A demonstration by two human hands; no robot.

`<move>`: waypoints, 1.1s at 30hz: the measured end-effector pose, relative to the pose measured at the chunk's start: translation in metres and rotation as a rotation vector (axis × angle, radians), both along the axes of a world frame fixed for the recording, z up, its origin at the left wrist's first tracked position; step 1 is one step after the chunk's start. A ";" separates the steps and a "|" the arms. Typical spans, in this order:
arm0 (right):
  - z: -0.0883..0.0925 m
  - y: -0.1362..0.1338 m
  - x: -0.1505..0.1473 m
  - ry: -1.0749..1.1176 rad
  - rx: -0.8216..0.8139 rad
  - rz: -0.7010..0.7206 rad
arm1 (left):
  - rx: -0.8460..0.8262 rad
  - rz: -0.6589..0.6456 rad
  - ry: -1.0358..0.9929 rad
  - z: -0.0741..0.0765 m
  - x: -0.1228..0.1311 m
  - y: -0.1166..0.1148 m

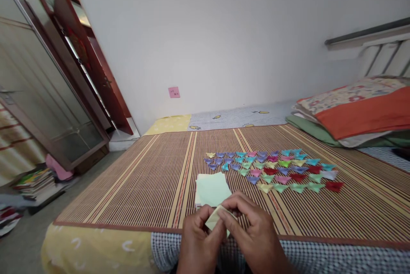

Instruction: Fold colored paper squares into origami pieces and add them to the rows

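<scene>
Where our survey starts at far left, we note a dark red door [92, 60] standing ajar and a pile of books [36, 183] low beside it. Next we record a striped mat [128, 180] covering much of the bed, with a pink note [174, 92] on the wall behind. Near the front of the mat lies a stack of square sheets [213, 189], pale green uppermost, slightly uneven at the edges.

Just in front of the stack we find the left hand [199, 236], its grip clamped by thumb and fingers on a small pale yellow paper [212, 220]. The paper is held between both hands, above the mat's near edge. We judge the step in hand to be folding or creasing; the next move, in our view, calls for the edges to be kept aligned while a thumb presses the crease flat. The paper appears tilted, creased and pointed at its upper corner; the fingers hide the rest. The right hand [254, 228] likewise has its grip clamped on it, thumb laid across the face.

Farther right we observe rows of small folded paper shapes [270, 171] in many colours, then orange-and-floral bedding [368, 112].
</scene>
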State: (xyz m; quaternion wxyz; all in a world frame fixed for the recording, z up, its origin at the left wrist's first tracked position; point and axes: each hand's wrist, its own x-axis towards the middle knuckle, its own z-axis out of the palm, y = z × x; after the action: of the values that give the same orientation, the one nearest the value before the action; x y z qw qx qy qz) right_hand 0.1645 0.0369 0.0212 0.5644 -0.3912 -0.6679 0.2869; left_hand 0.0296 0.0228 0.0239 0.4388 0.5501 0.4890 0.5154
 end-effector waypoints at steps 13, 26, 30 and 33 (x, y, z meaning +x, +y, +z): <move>-0.009 0.001 -0.002 0.431 -0.448 0.450 | -0.095 -0.302 -0.162 -0.001 -0.014 -0.003; 0.003 0.003 0.003 0.024 -0.099 0.103 | 0.083 -0.053 0.224 0.004 -0.009 -0.001; 0.002 0.006 0.006 0.122 -0.256 0.226 | -0.071 -0.246 0.012 0.009 -0.012 0.003; 0.000 0.007 0.004 0.194 -0.317 0.297 | -0.154 -0.329 -0.074 0.010 -0.014 0.007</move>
State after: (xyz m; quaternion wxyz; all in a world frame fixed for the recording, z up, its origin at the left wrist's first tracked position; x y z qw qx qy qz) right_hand 0.1689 0.0439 0.0209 0.5092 -0.3430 -0.6073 0.5043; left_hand 0.0156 0.0298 0.0340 0.5755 0.5683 0.4140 0.4176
